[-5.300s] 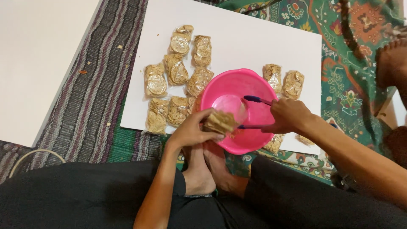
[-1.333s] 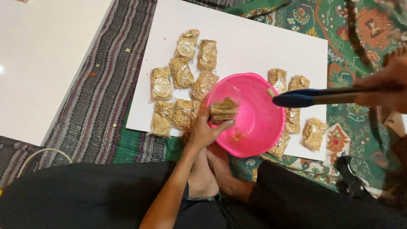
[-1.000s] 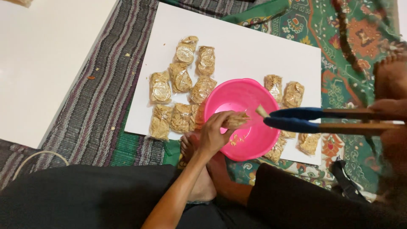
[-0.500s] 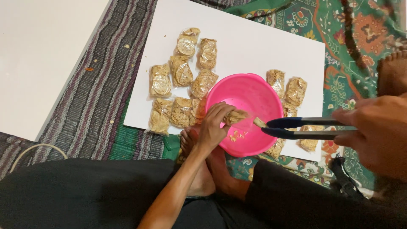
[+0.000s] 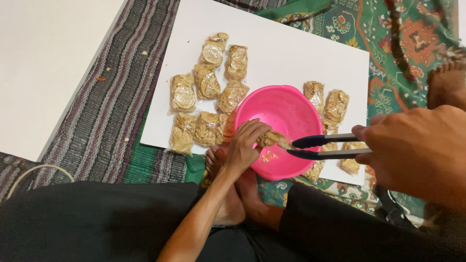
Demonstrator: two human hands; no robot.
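Your left hand [image 5: 245,145] is clamped around a small clear packet of brown snack [image 5: 272,139], holding it over the near rim of the pink bowl [image 5: 286,116]. Your right hand [image 5: 417,150] squeezes the dark tongs [image 5: 323,147]; their tips meet the packet's right end, just beside your left fingertips. Filled packets [image 5: 208,82] lie on the white board [image 5: 291,53] on both sides of the bowl.

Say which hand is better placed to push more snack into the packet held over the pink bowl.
Right. The right hand holds the tongs, tips at the packet mouth. The left hand is busy holding that packet over the pink bowl.
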